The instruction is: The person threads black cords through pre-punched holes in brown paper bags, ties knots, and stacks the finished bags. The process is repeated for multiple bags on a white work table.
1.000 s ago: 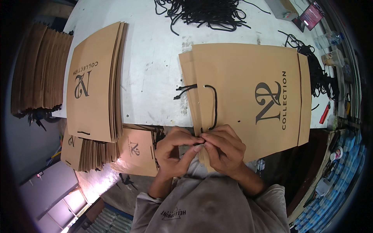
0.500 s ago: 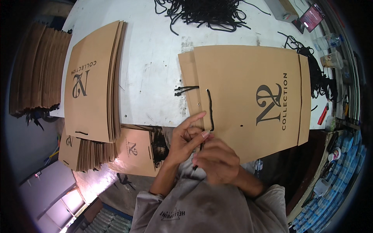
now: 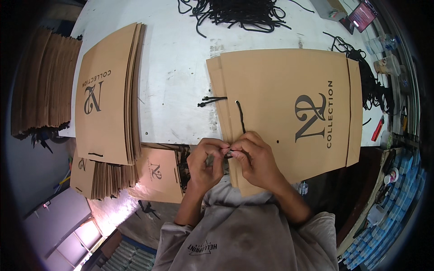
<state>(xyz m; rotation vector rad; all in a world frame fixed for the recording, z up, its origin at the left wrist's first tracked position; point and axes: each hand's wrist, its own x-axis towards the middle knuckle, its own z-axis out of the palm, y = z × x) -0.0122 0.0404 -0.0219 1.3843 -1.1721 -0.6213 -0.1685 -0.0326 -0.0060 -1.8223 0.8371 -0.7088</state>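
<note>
A flat brown paper bag (image 3: pixel 275 90) with a black printed logo lies before me, its top edge to the left. Black cord (image 3: pixel 240 116) comes out of a hole near that edge and runs down under my right hand. Both hands meet at the bag's near left edge. My left hand (image 3: pixel 207 163) and my right hand (image 3: pixel 255 158) pinch the black cord between thumbs and fingertips; the fingers partly hide it. Two knotted cord ends (image 3: pixel 211 101) stick out past the left edge, further up.
A stack of brown bags (image 3: pixel 108 90) stands at the left, with more bags (image 3: pixel 153 174) below the table. Black cords are heaped at the back (image 3: pixel 244 13) and right (image 3: pixel 371 90). A red cutter (image 3: pixel 377 129) lies on the white table's (image 3: pixel 176 90) right edge.
My right hand has moved up from near my shirt to the bag's edge, meeting my left hand. My left hand's raised index finger has curled in to the cord. The bag has shifted slightly.
</note>
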